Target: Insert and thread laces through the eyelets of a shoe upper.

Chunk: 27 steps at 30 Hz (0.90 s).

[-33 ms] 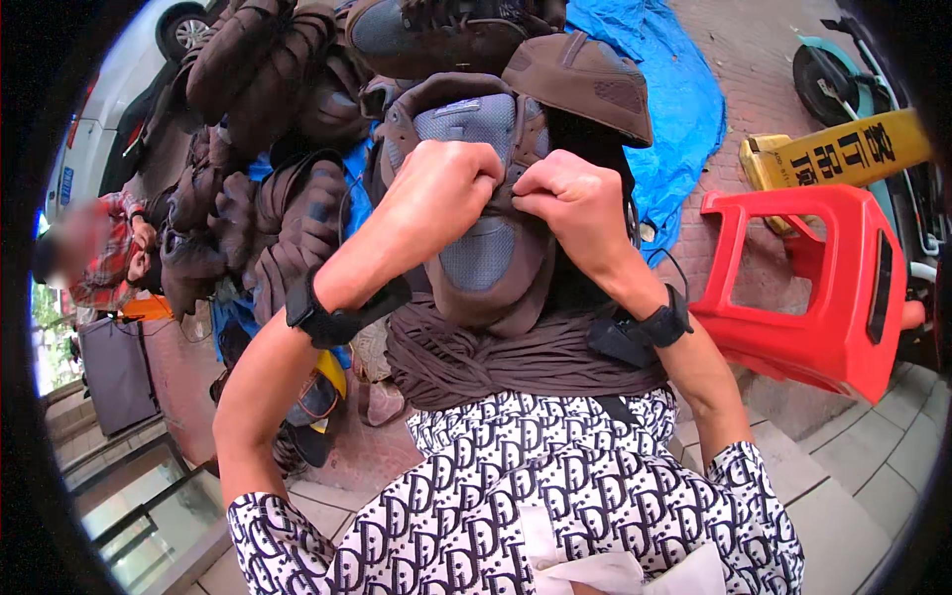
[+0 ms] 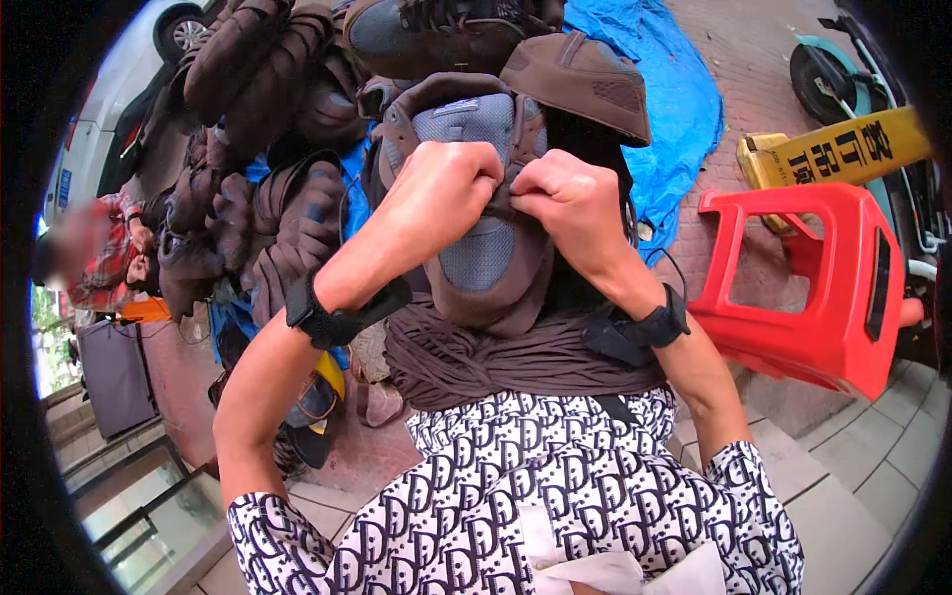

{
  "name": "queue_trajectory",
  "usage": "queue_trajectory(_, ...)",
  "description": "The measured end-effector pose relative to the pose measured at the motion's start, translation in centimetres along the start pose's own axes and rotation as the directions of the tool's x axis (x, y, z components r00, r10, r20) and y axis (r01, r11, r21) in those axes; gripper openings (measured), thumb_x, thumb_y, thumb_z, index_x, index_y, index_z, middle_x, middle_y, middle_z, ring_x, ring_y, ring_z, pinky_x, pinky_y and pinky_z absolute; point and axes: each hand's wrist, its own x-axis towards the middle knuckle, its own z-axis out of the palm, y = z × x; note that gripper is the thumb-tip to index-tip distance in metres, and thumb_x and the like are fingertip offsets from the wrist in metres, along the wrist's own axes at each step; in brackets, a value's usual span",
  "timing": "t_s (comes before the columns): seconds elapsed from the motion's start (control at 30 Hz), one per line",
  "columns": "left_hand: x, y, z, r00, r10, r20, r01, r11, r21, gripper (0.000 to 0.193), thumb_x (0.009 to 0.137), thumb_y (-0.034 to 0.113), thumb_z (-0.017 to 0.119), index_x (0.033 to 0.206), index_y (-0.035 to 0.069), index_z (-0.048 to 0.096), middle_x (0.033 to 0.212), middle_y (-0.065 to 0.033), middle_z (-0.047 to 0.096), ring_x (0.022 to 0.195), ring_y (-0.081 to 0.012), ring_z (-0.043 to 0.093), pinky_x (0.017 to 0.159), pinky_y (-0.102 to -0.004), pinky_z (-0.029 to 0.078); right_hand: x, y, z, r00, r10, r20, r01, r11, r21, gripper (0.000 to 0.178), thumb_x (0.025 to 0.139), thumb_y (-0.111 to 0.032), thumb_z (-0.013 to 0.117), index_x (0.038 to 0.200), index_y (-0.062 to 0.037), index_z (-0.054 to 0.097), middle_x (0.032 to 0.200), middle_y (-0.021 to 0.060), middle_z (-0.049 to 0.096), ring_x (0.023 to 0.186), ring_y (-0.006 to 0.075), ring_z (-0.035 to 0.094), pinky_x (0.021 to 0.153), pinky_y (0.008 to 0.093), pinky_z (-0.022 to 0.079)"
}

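A brown and blue-grey shoe upper (image 2: 478,260) lies before me, its toe toward me and its tongue (image 2: 461,121) upright at the far end. Over its throat, both hands are closed in pinches, close together. My left hand (image 2: 446,188) is at the left eyelet edge and my right hand (image 2: 570,203) at the right one. What sits between the fingertips is hidden. A thick bundle of brown shoelaces (image 2: 466,362) lies across my lap, just below the toe.
More brown shoe uppers (image 2: 297,213) are heaped on the left, others (image 2: 575,84) beyond my hands. A blue tarp (image 2: 669,129) spreads behind. To the right are a red plastic stool (image 2: 843,297) and a yellow box (image 2: 843,154). Another person (image 2: 99,248) sits far left.
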Motion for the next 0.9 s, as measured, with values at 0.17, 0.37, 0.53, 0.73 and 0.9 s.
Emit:
queue_trajectory(0.17, -0.1, 0.9, 0.6, 0.988, -0.149, 0.038, 0.154, 0.967, -0.201, 0.011, 0.079, 0.006, 0.051, 0.084, -0.001, 0.058, 0.06, -0.0072, 0.057, 0.05, -0.0112, 0.055, 0.044, -0.0249, 0.043, 0.1, -0.3, 0.2, 0.973, -0.232, -0.017, 0.215, 0.924, -0.315, 0.005, 0.063, -0.006, 0.056, 0.063, -0.0064, 0.05, 0.057, 0.0072, 0.046, 0.055, 0.0237, 0.054, 0.049, 0.0348, 0.045)
queue_trajectory(0.37, -0.9, 0.4, 1.2, 0.983, -0.184, -0.018, 0.173, 0.949, -0.264, 0.011, 0.081, 0.003, 0.048, 0.088, 0.0, 0.057, 0.066, -0.0064, 0.059, 0.05, -0.0091, 0.054, 0.043, -0.0229, 0.042, -0.4, -0.5, -0.8, 0.999, 0.029, 0.015, -0.029, 0.999, 0.021, 0.008, 0.061, -0.006, 0.063, 0.067, -0.0037, 0.058, 0.063, 0.008, 0.056, 0.061, 0.0238, 0.058, 0.053, 0.0318, 0.047)
queue_trajectory(0.53, -0.8, 1.3, 1.2, 0.979, -0.179, 0.095, 0.201, 0.906, -0.371, 0.012, 0.083, 0.003, 0.047, 0.088, 0.001, 0.057, 0.067, -0.0036, 0.058, 0.05, -0.0073, 0.053, 0.043, -0.0216, 0.043, -0.5, -0.5, -1.4, 0.996, 0.079, 0.045, -0.081, 0.996, 0.041, 0.006, 0.061, -0.004, 0.061, 0.066, -0.0033, 0.058, 0.065, 0.0096, 0.058, 0.061, 0.0244, 0.059, 0.054, 0.0315, 0.047)
queue_trajectory(0.73, 0.4, 1.8, -0.4, 0.918, -0.287, 0.275, 0.388, 0.796, -0.464, 0.012, 0.084, 0.005, 0.046, 0.089, 0.0, 0.056, 0.068, -0.0001, 0.054, 0.05, -0.0062, 0.05, 0.042, -0.0202, 0.043, 0.7, -1.2, -2.1, 0.999, -0.018, 0.047, 0.022, 0.994, -0.103, 0.014, 0.06, 0.003, 0.062, 0.073, -0.0005, 0.059, 0.065, 0.0099, 0.058, 0.06, 0.0179, 0.059, 0.055, 0.026, 0.045)
queue_trajectory(0.9, 0.8, 2.8, -0.9, 0.96, -0.187, 0.206, 0.252, 0.9, -0.356, 0.015, 0.082, 0.004, 0.047, 0.09, 0.001, 0.059, 0.066, -0.0035, 0.056, 0.052, -0.0073, 0.052, 0.042, -0.0233, 0.042, 0.5, -1.6, -3.0, 0.992, 0.115, 0.052, -0.12, 0.988, 0.094, 0.01, 0.065, -0.002, 0.06, 0.074, -0.0021, 0.057, 0.069, 0.011, 0.059, 0.063, 0.0234, 0.06, 0.057, 0.0295, 0.048)
